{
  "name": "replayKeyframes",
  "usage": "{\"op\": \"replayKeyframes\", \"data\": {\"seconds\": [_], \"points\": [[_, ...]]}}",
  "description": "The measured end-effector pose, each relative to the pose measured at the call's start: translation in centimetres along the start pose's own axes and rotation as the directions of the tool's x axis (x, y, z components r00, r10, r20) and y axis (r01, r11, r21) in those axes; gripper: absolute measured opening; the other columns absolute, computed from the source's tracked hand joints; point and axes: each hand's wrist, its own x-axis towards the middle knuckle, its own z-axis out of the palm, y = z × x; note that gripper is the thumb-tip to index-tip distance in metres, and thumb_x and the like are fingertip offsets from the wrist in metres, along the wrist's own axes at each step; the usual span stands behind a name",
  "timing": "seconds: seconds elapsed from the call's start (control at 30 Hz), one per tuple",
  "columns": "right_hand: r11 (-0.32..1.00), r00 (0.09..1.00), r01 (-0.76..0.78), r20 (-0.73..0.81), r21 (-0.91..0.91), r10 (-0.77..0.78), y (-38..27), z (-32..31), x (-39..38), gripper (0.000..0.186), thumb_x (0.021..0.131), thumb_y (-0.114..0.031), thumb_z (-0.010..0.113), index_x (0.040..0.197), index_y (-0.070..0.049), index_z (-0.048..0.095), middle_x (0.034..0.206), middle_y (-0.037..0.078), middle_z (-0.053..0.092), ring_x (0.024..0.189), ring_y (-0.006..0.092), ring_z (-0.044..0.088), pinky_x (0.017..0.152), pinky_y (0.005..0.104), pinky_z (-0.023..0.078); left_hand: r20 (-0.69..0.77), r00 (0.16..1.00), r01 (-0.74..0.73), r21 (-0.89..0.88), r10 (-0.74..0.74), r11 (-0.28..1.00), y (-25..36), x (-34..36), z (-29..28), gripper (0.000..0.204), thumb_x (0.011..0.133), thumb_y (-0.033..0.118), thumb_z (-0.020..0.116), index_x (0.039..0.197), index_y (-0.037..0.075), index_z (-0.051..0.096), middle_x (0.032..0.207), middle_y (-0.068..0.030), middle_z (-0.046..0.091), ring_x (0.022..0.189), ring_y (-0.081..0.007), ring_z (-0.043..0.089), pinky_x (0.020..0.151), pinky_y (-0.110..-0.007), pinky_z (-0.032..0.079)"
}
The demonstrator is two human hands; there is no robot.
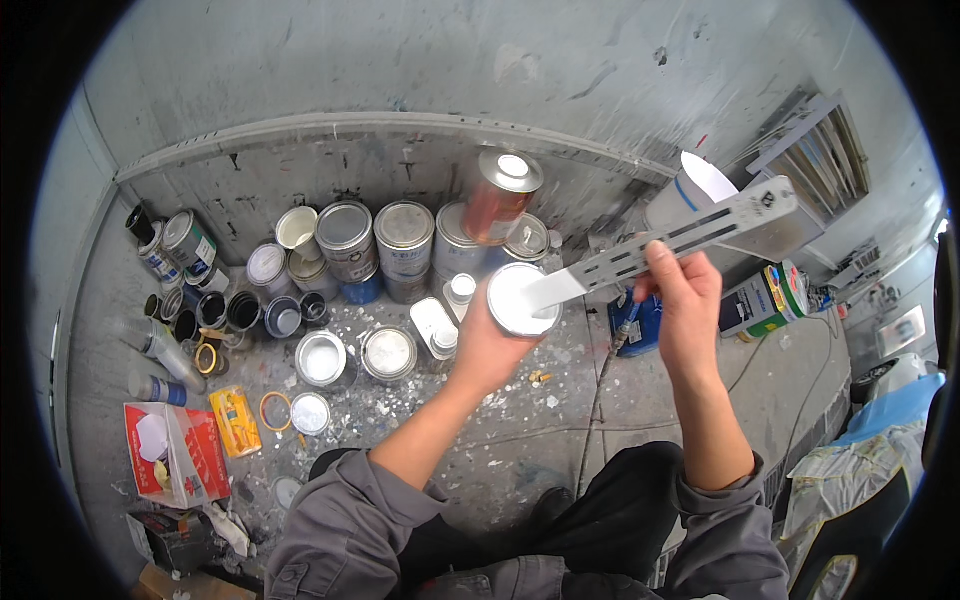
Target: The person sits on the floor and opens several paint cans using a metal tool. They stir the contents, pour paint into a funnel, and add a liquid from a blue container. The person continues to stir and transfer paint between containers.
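My left hand (488, 352) is wrapped round a small round can (530, 331) of white paint and holds it up above the floor. Between the thumb and fingers of my right hand (684, 295) is a long, flat mixing stick (690, 234) with slots along it. The stick slants down to the left, and its white-coated lower end reaches into the paint. How deep the tip goes is hidden by the paint. The lower part of the can is mostly out of sight behind my left hand.
Paint cans (405, 228) line the wall, with a red can (500, 198) on top. Open white paint cans (323, 358) and dark cups (243, 311) stand left. A red box (175, 455) and yellow packet (235, 422) lie lower left; a blue container (640, 325) is at right.
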Motion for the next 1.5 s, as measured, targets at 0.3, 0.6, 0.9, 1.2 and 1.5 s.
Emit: {"op": "replayKeyframes", "data": {"seconds": [0.3,0.6,0.9,1.2,1.5], "points": [[0.948,0.946,0.318,0.074,-0.031,-0.315,-5.2,-3.0,-0.6,0.024,0.106,-0.018,0.066,0.115,0.004,0.073,0.102,0.009,0.075,0.073,0.0119,0.062,0.068,0.0268,0.049,0.0,1.0,-0.008,-0.062,0.008,0.998,-0.8,0.2,0.5,0.092,0.074,0.015,0.096,0.15,0.003,0.047,0.141,-0.0142,0.064,0.133,-0.0273,0.061,0.113,-0.04,0.048],[0.9,0.903,0.43,0.026,-0.066,-0.429,-8.8,-4.5,-0.3,0.027,0.105,-0.017,0.069,0.118,0.007,0.073,0.095,0.008,0.074,0.071,0.0123,0.062,0.064,0.0251,0.048,0.005,1.0,-0.024,-0.016,0.024,1.0,-0.7,0.3,1.1,0.092,0.072,0.014,0.097,0.149,0.001,0.047,0.14,-0.0158,0.064,0.132,-0.0283,0.062,0.112,-0.041,0.048],[0.881,0.884,0.465,0.004,-0.085,-0.467,-9.8,-6.5,-0.1,0.026,0.108,-0.016,0.062,0.121,0.005,0.07,0.107,0.011,0.073,0.076,0.0124,0.058,0.069,0.0268,0.046,0.0,1.0,0.002,-0.031,-0.002,1.0,-0.2,0.2,2.4,0.093,0.073,0.015,0.096,0.15,0.001,0.046,0.14,-0.0159,0.064,0.132,-0.0295,0.062,0.112,-0.041,0.048],[0.931,0.92,0.365,-0.165,0.027,-0.356,-7.1,-7.9,-0.5,0.027,0.109,-0.017,0.062,0.12,0.005,0.07,0.102,0.01,0.072,0.074,0.0127,0.057,0.069,0.0266,0.046,0.021,1.0,0.004,-0.036,-0.003,0.999,0.7,1.3,4.5,0.09,0.074,0.015,0.096,0.149,0.004,0.047,0.14,-0.0133,0.064,0.132,-0.0273,0.062,0.111,-0.04,0.049],[0.951,0.95,0.282,-0.173,0.125,-0.259,-4.9,-10.8,2.1,0.023,0.104,-0.014,0.069,0.116,0.005,0.074,0.094,0.006,0.072,0.071,0.0108,0.061,0.067,0.0242,0.047,0.12,0.993,-0.009,-0.056,0.015,0.998,5.9,6.1,8.0,0.085,0.075,0.004,0.091,0.147,0.0,0.045,0.138,-0.0127,0.063,0.13,-0.0238,0.062,0.111,-0.039,0.049]]}}
